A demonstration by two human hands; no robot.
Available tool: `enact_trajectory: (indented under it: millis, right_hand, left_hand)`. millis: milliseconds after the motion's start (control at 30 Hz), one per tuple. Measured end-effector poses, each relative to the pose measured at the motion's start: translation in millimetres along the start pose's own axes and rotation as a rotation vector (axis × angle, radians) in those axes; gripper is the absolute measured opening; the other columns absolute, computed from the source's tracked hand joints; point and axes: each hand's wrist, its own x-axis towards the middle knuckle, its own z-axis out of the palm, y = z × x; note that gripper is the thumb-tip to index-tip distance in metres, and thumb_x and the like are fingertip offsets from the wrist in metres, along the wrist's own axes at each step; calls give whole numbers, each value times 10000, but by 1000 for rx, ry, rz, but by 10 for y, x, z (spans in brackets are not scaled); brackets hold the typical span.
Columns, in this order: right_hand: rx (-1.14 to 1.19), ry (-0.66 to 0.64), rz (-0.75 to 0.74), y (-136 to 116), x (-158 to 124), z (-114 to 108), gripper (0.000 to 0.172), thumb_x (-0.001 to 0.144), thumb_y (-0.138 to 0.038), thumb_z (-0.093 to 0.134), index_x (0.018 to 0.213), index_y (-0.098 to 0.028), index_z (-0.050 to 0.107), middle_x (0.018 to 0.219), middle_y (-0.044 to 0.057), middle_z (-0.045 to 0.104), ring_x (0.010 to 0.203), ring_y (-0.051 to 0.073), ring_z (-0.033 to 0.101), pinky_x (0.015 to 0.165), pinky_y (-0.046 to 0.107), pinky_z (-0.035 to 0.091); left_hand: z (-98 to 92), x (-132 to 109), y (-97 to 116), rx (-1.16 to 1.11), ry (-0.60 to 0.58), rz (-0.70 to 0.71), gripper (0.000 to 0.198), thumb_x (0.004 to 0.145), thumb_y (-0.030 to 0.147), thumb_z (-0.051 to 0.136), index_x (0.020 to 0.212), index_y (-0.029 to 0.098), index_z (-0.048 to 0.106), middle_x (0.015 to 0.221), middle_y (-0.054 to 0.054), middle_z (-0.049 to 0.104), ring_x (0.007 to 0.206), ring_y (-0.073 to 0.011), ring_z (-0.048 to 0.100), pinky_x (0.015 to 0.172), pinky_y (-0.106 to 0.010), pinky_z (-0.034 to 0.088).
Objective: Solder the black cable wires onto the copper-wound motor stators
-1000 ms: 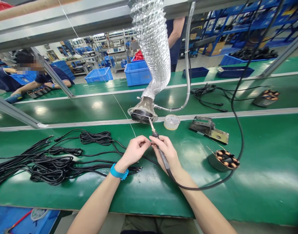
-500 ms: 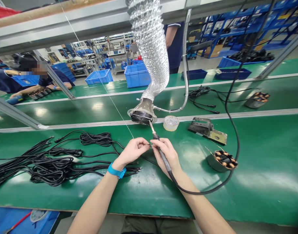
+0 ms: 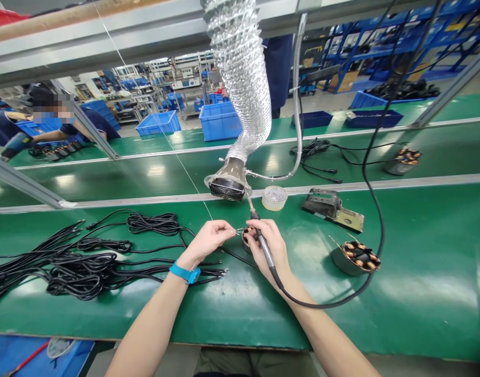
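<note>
The right hand (image 3: 272,250) is gripping the iron (image 3: 264,250), tip pointing away toward the hood (image 3: 226,186), while the left hand (image 3: 208,241) is pinching a wire (image 3: 237,230) beside the stator (image 3: 246,238) sitting between both hands.

The left arm (image 3: 153,319) and the right arm (image 3: 326,335) were stretched out forward and pointed in toward each other, and the left hand (image 3: 206,242) pinched its fingers (image 3: 224,228) tight while the right hand (image 3: 269,250), just beside it, had its fingers curled in a grip.
</note>
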Motion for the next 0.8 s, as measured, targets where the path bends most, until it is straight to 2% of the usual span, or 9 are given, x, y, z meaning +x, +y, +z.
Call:
enact_trajectory:
  millis: [267, 367, 433, 533, 633, 700, 800]
  right_hand:
    - [40, -17, 19, 8, -24, 37, 309, 889, -140, 568, 1166, -276, 590, 1044, 30, 538, 760, 110, 634, 777, 267, 538]
    - [45, 36, 41, -77, 1, -19, 300, 863, -160, 623, 1145, -261, 609, 994, 23, 577, 776, 123, 637, 754, 261, 539]
    - [38, 105, 30, -147, 16, -66, 237, 873, -183, 625, 1101, -244, 634, 937, 20, 615, 784, 134, 641, 736, 260, 535]
    - [22, 236, -22, -221, -4, -148, 122, 905, -181, 581, 972, -222, 674, 854, 12, 676, 738, 134, 656, 699, 258, 530]
    - [-24, 344, -120, -243, -71, -225, 205, 913, -143, 524, 779, -215, 661, 698, -21, 681, 625, 119, 647, 638, 247, 515]
    - [-71, 366, -191, -248, -111, -260, 270, 909, -124, 491, 696, -212, 632, 617, -34, 655, 555, 111, 619, 588, 244, 494]
    - [-102, 341, -263, -262, -130, -271, 281, 892, -101, 473, 675, -209, 615, 586, -37, 641, 512, 107, 595, 546, 247, 472]
  left_hand:
    - [12, -26, 24, 104, 14, 53, 310, 803, 419, 653, 759, 115, 614, 647, 23, 488, 567, -79, 358, 521, -214, 261]
    - [13, -38, 38, 135, 2, 33, 308, 804, 419, 643, 757, 117, 614, 624, 30, 475, 554, -78, 353, 512, -214, 260]
    - [10, -46, 50, 144, -11, 10, 307, 801, 423, 641, 746, 122, 607, 598, 41, 448, 534, -75, 338, 499, -213, 247]
    - [10, -54, 59, 142, -14, -5, 306, 798, 423, 642, 729, 129, 594, 576, 52, 416, 515, -69, 318, 490, -212, 230]
    - [29, -56, 48, 144, 4, 6, 308, 803, 425, 636, 726, 131, 583, 583, 52, 413, 512, -66, 311, 490, -212, 222]
    - [48, -56, 36, 157, 19, 24, 310, 810, 425, 627, 730, 129, 585, 592, 47, 420, 519, -68, 311, 492, -213, 220]
    - [75, -59, 25, 184, 46, 38, 308, 816, 422, 619, 730, 128, 587, 596, 44, 426, 527, -72, 316, 498, -214, 225]
